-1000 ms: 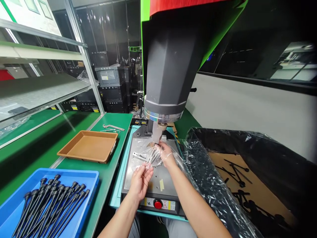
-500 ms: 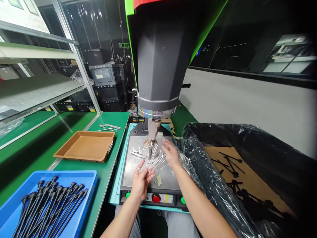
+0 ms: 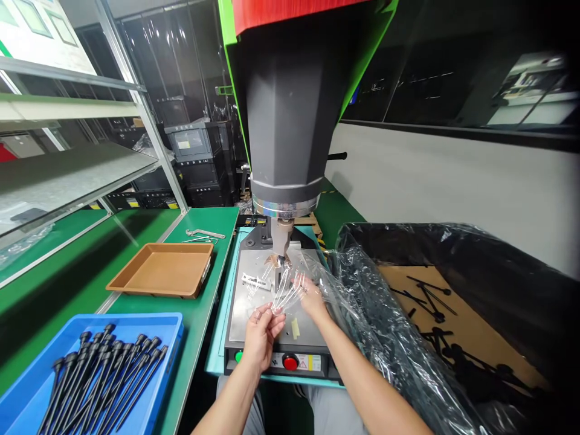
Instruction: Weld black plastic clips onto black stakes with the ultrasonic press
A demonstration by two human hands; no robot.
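Clear plastic film (image 3: 286, 290) with bright creases lies bunched over the metal plate (image 3: 249, 323) of a press-like machine. My left hand (image 3: 263, 329) pinches the film's near edge between thumb and fingers. On the other side, my right hand (image 3: 312, 299) has its fingers curled at the film, partly seen through it. Just beyond both hands, the machine's metal tool tip (image 3: 281, 238) points down at a small fixture, which the film partly hides. A slotted metal bar (image 3: 256, 281) is fixed on the plate, left of the fixture.
Black rods with round heads (image 3: 104, 374) fill a blue tray (image 3: 179, 338) at left. Behind it are a brown tray (image 3: 158, 269) and a wrench (image 3: 205, 233). At right, a plastic-lined bin (image 3: 362, 284) holds more black rods (image 3: 437, 314). Red button (image 3: 290, 362) on the front panel.
My right hand has moved down and nearer the left, its fingers drawing in from spread to curled at the film. The left hand still pinches it. The view has shifted slightly.
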